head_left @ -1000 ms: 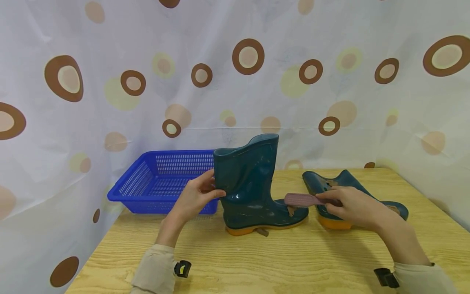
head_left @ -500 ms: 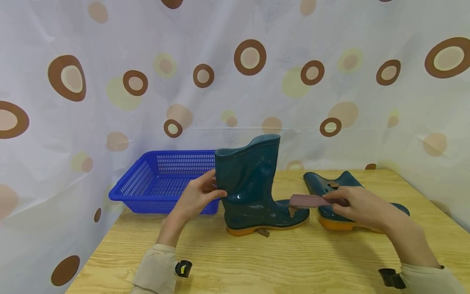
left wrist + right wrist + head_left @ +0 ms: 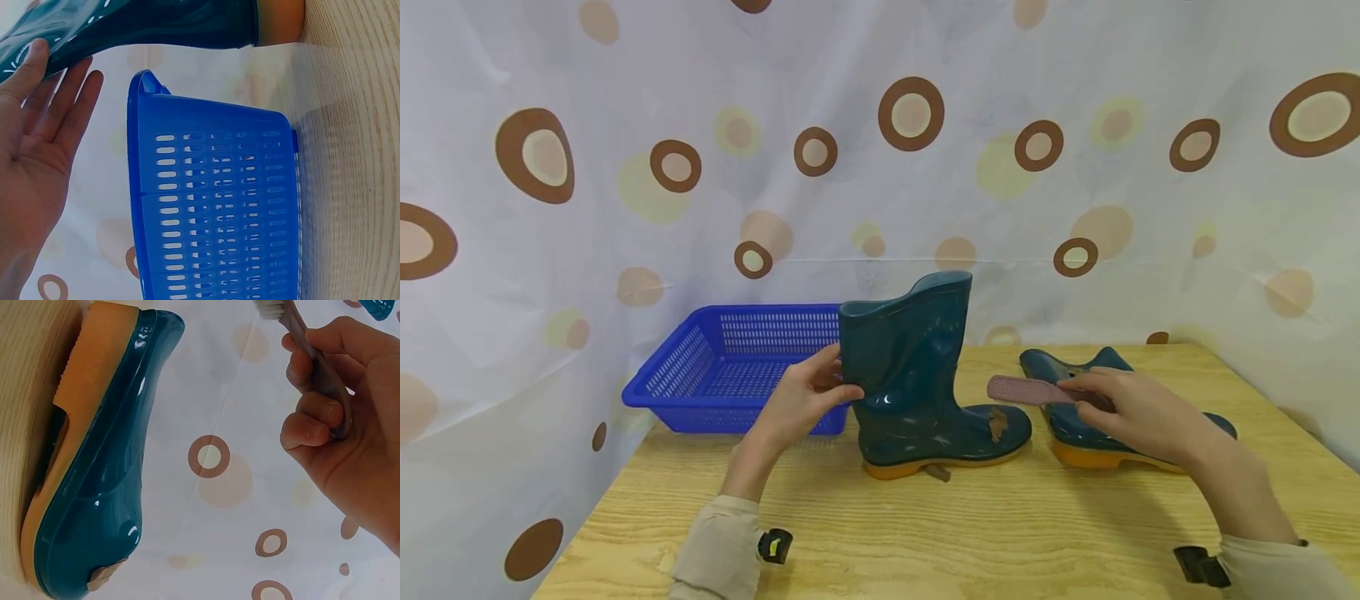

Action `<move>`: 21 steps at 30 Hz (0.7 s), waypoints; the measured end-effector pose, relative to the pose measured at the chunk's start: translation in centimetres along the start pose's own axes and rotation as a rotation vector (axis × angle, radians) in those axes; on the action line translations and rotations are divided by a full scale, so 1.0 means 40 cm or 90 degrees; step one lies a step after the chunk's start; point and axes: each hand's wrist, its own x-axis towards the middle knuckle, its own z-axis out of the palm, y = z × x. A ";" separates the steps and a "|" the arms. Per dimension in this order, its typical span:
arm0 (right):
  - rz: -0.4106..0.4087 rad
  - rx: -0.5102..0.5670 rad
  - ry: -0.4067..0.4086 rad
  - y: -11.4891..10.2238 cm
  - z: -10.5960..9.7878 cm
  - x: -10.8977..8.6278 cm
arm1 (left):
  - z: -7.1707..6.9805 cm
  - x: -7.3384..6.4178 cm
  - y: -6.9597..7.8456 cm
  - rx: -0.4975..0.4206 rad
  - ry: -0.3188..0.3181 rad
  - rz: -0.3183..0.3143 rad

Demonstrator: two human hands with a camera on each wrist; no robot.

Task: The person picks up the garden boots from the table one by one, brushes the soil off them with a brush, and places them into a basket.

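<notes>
A dark teal rain boot (image 3: pixel 910 375) with an orange sole stands upright mid-table, a brown patch (image 3: pixel 997 424) on its toe. My left hand (image 3: pixel 801 400) grips the back of its shaft, thumb on the near side and fingers behind. In my right hand (image 3: pixel 1138 412) is the handle of a pinkish-brown scrub brush (image 3: pixel 1022 390), held above the boot's toe and apart from it. White bristles (image 3: pixel 270 309) show in the right wrist view. The other teal boot (image 3: pixel 94 500) lies on its side just beyond my right hand, with a brown patch on its toe too.
To the left, behind my left hand, sits a blue plastic basket (image 3: pixel 715 408) with slotted walls. A small brown piece (image 3: pixel 937 472) lies by the standing boot's heel. A patterned white curtain (image 3: pixel 850 208) hangs behind the wooden table (image 3: pixel 880 542).
The brush was down against the brown patch on the toe, slid slightly right, then lifted off it. My left hand and the standing boot have kept their place.
</notes>
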 end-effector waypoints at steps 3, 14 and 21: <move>-0.009 0.009 0.008 -0.007 0.008 0.004 | 0.000 0.002 0.001 -0.001 -0.002 -0.001; -0.003 0.028 -0.047 -0.018 0.035 0.019 | 0.001 0.002 0.003 0.008 -0.005 -0.007; 0.020 0.061 -0.085 -0.014 0.017 0.014 | -0.001 0.002 0.005 0.014 -0.003 -0.012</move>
